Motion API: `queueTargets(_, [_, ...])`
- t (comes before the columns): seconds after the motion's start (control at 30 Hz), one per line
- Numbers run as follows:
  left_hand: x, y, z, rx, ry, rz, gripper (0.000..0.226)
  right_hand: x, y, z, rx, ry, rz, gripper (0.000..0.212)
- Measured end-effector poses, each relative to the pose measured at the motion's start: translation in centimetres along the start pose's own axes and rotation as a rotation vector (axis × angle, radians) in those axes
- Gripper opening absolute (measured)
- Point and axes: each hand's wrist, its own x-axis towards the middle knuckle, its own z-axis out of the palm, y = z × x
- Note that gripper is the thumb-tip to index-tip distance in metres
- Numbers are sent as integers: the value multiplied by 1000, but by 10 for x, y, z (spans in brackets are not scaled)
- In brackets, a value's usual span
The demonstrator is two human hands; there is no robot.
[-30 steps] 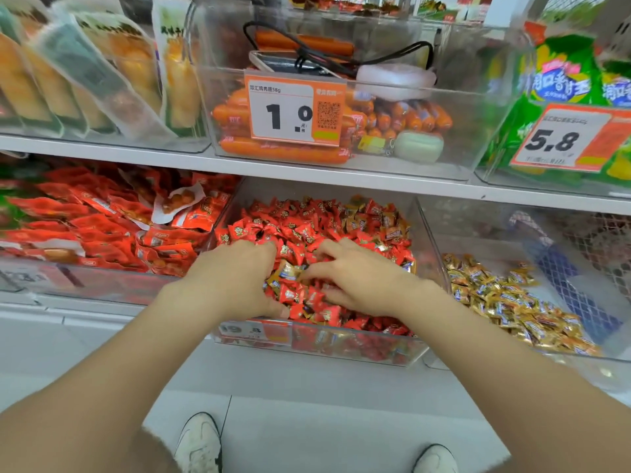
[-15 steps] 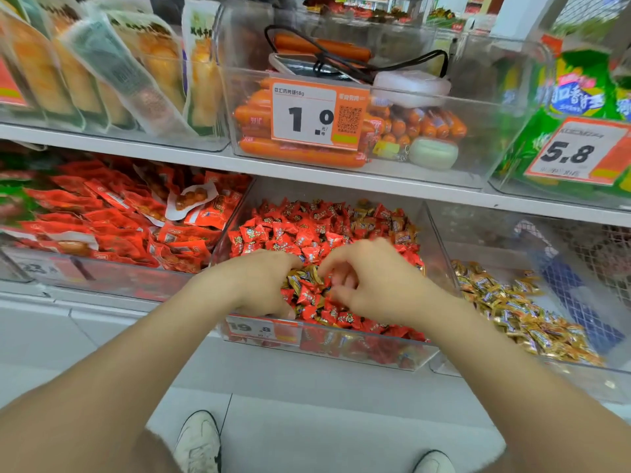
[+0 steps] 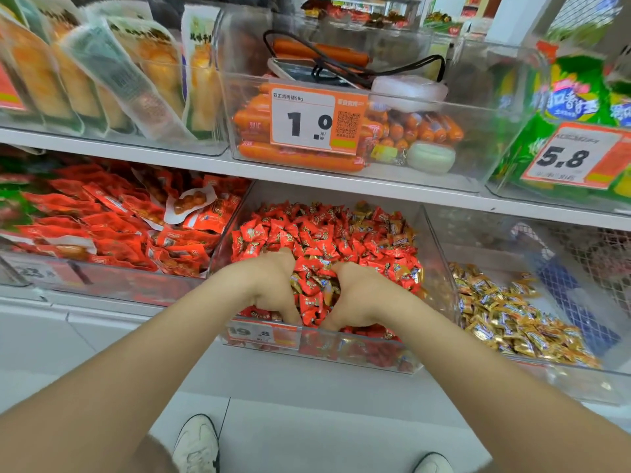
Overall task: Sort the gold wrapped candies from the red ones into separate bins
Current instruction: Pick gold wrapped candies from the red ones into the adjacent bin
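A clear middle bin (image 3: 341, 349) on the lower shelf is heaped with red wrapped candies (image 3: 324, 240); a few gold wrapped ones (image 3: 396, 230) lie mixed in at its back right. The clear bin (image 3: 580, 377) to its right holds gold wrapped candies (image 3: 512, 319). Both hands are inside the middle bin near its front wall. My left hand (image 3: 269, 285) and my right hand (image 3: 362, 295) face each other, fingers curled round a small heap of red and gold candies (image 3: 314, 288) between them. The fingertips are buried in the pile.
Left of the candy bin is a bin of red snack packets (image 3: 102, 227). The upper shelf (image 3: 307, 179) carries a clear bin of orange sausages (image 3: 300, 158) with a 1.0 price tag (image 3: 317, 121), and green packets (image 3: 563, 97). My white shoes (image 3: 198, 442) stand on the pale floor.
Both hands went from lying spread on the candies to curling inward, then slid toward the bin's front wall, gathering a heap between them.
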Motion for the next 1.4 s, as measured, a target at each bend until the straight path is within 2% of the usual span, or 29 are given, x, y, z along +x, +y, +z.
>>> queueTargets(0.07, [2,2,4,-74,7,-3,113,3,2,8,88,24,15,125])
queueTargets(0.2, [6,6,14,-303,60,-10,127,9,6,18,358,42,45,139])
queueTargets(0.3, [10,5,18,-455,130,41,119,8,9,10,532,64,21,132])
queueTargets(0.4, [12,8,16,-570,228,141,103,4,14,-1,565,150,-5,136])
queueTargets(0.5, [19,11,11,-667,289,238,104,1,23,-17,616,236,-46,122])
queueTargets(0.57, [24,11,10,-622,311,301,106,-4,29,-28,550,324,-68,114])
queueTargets(0.67, [26,12,11,-293,397,344,110,-18,34,-35,316,423,-90,101])
queueTargets(0.8, [19,8,13,-91,457,356,109,-28,42,-31,159,383,-127,94])
queueTargets(0.93, [12,-1,4,129,522,341,91,-34,48,-32,87,352,-179,74])
queueTargets(1.07, [4,-8,-1,-48,391,492,89,-34,57,-38,97,320,-182,55])
queueTargets(1.13, [2,-7,2,-96,391,563,77,-34,61,-44,126,310,-180,49])
queueTargets(1.23, [3,-3,7,26,429,606,36,-35,65,-50,200,256,-183,43])
queueTargets(1.33, [5,-2,9,94,442,568,26,-35,68,-52,138,233,-175,40])
queueTargets(1.4, [7,-4,10,111,512,546,27,-35,68,-48,68,250,-162,36])
